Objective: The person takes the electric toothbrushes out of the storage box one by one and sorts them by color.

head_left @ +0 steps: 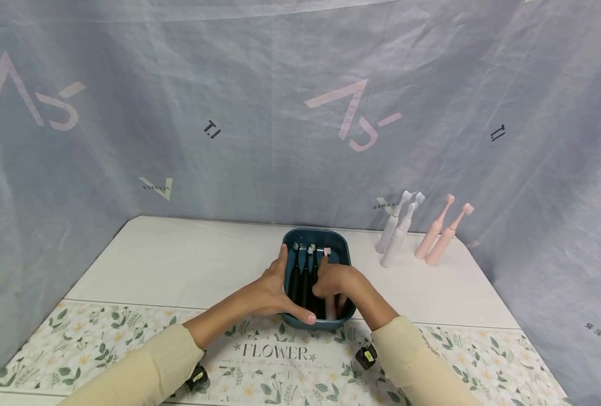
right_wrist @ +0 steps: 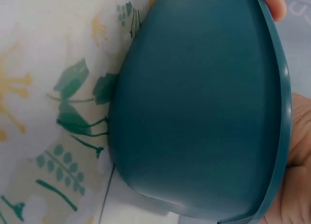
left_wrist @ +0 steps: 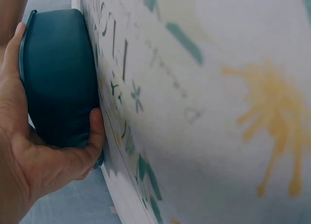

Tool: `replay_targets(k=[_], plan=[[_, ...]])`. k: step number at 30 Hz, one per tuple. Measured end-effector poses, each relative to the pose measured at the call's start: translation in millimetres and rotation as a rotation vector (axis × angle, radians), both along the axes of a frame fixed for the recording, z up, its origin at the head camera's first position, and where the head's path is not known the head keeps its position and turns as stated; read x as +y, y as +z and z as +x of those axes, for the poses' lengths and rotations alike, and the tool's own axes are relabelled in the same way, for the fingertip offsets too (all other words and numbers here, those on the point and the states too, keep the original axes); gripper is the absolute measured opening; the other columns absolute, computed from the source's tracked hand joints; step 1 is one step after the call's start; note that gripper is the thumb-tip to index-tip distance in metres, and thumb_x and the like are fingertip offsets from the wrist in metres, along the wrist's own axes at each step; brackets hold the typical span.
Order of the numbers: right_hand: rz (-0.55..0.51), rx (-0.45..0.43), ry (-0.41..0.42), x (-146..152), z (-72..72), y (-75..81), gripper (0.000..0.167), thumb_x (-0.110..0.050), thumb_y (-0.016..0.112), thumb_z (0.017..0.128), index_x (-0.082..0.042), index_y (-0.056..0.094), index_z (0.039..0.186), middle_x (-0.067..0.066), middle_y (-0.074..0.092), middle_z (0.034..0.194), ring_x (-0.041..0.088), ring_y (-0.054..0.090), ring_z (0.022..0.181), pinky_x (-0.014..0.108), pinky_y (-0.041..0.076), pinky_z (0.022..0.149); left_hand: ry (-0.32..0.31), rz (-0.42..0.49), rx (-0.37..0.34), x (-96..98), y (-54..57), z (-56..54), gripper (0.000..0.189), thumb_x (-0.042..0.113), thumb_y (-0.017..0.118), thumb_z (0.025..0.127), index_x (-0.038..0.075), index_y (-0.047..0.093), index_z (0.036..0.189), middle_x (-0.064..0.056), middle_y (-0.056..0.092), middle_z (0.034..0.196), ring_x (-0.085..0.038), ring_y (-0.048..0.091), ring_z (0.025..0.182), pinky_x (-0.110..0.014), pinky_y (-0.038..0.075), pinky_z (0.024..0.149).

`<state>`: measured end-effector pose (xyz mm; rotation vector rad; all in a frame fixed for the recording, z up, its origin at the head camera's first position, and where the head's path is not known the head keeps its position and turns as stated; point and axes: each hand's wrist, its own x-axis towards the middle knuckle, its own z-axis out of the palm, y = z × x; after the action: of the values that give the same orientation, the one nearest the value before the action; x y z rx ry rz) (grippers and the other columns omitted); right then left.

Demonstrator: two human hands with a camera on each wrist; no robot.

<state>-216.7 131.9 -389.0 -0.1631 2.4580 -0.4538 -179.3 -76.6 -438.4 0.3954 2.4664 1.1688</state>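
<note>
A teal tub point(head_left: 286, 239) sits on the table with three black electric toothbrushes point(head_left: 305, 276) lying side by side in it. To their right lies a pink electric toothbrush point(head_left: 330, 309), its head toward the tub's far end. My left hand point(head_left: 275, 287) grips the tub's near left corner, thumb along the front wall and fingers up the left side. Inside the tub my right hand point(head_left: 337, 279) is bent over the pink toothbrush and appears to pinch it; the fingertips are partly hidden. In the right wrist view the tub's wall point(right_wrist: 199, 102) hides most of that hand.
Standing at the back right are three pale lilac-white electric toothbrushes point(head_left: 395, 237) and two pink ones point(head_left: 443, 239). The table has a white rear part point(head_left: 204, 259) and a floral front strip point(head_left: 275, 366). A grey cloth point(head_left: 280, 113) hangs behind and at both sides.
</note>
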Motion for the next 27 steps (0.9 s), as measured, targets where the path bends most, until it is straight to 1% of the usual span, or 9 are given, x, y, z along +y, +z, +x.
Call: replay_targets(k=[4,7,13,18,22,24,25,27], plan=[[-0.017,0.036,-0.022,-0.4,3.8,-2.3,0.101,-0.014,0.064,0.105,0.005,-0.001,0.179,0.008,0.081,0.072,0.021,0.076,0.057,0.034,0.063,0.059,0.002,0.009,-0.001,-1.5,0.5,0.0,0.177,0.072,0.105,0.065,0.038,-0.027,0.176,-0.012,-0.007,0.192,-0.047,0.005,0.178,-0.08,0.031,0.131],[-0.008,0.075,-0.035,-0.5,6.8,-4.0,0.102,-0.014,0.067,0.103,0.003,0.002,0.18,0.008,0.08,0.073,0.022,0.076,0.059,0.034,0.062,0.059,0.002,0.008,-0.002,-1.8,0.3,-0.3,0.176,0.072,0.105,0.065,0.039,-0.028,0.176,-0.012,-0.007,0.192,-0.047,0.005,0.178,-0.08,0.031,0.131],[-0.002,0.138,-0.061,0.0,11.7,-5.7,0.099,-0.015,0.069,0.104,0.001,0.008,0.181,0.006,0.077,0.072,0.022,0.072,0.057,0.033,0.058,0.056,-0.001,-0.001,0.007,-1.0,-2.3,-0.4,0.176,0.074,0.104,0.064,0.038,-0.026,0.177,-0.013,-0.006,0.192,-0.047,0.007,0.178,-0.08,0.033,0.13],[-0.049,0.202,-0.067,1.5,16.3,-6.6,0.102,-0.011,0.071,0.101,0.002,0.009,0.181,0.006,0.071,0.066,0.021,0.065,0.052,0.031,0.05,0.05,-0.002,-0.005,0.01,-1.0,-3.3,-0.1,0.176,0.074,0.104,0.065,0.037,-0.026,0.177,-0.013,-0.005,0.192,-0.047,0.006,0.178,-0.079,0.031,0.132],[-0.116,0.268,-0.085,3.2,20.2,-7.1,0.104,-0.009,0.074,0.099,0.001,0.011,0.181,0.007,0.067,0.065,0.022,0.065,0.051,0.032,0.051,0.049,0.0,-0.003,0.012,-1.0,-2.6,-0.2,0.176,0.074,0.104,0.064,0.036,-0.025,0.178,-0.013,-0.005,0.192,-0.047,0.007,0.178,-0.078,0.031,0.132],[-0.142,0.297,-0.089,4.1,21.9,-7.3,0.104,-0.011,0.075,0.1,-0.001,0.011,0.181,0.011,0.07,0.069,0.023,0.066,0.053,0.033,0.053,0.05,-0.001,-0.003,0.013,-1.2,-1.9,-0.3,0.176,0.074,0.104,0.064,0.035,-0.025,0.178,-0.013,-0.006,0.192,-0.047,0.006,0.178,-0.078,0.031,0.132],[-0.153,0.312,-0.091,4.8,22.7,-7.7,0.103,-0.012,0.075,0.101,-0.002,0.012,0.181,0.015,0.072,0.076,0.024,0.067,0.054,0.033,0.054,0.051,-0.001,-0.003,0.013,-1.3,-1.6,-0.3,0.176,0.074,0.104,0.064,0.035,-0.025,0.178,-0.013,-0.006,0.192,-0.047,0.006,0.178,-0.079,0.031,0.132],[-0.168,0.338,-0.094,6.4,23.9,-7.8,0.103,-0.015,0.074,0.102,-0.003,0.011,0.182,0.027,0.078,0.102,0.025,0.067,0.06,0.035,0.054,0.054,-0.003,-0.003,0.015,-1.5,-0.9,-0.4,0.176,0.074,0.104,0.064,0.035,-0.025,0.178,-0.013,-0.006,0.192,-0.048,0.005,0.178,-0.079,0.03,0.132]])
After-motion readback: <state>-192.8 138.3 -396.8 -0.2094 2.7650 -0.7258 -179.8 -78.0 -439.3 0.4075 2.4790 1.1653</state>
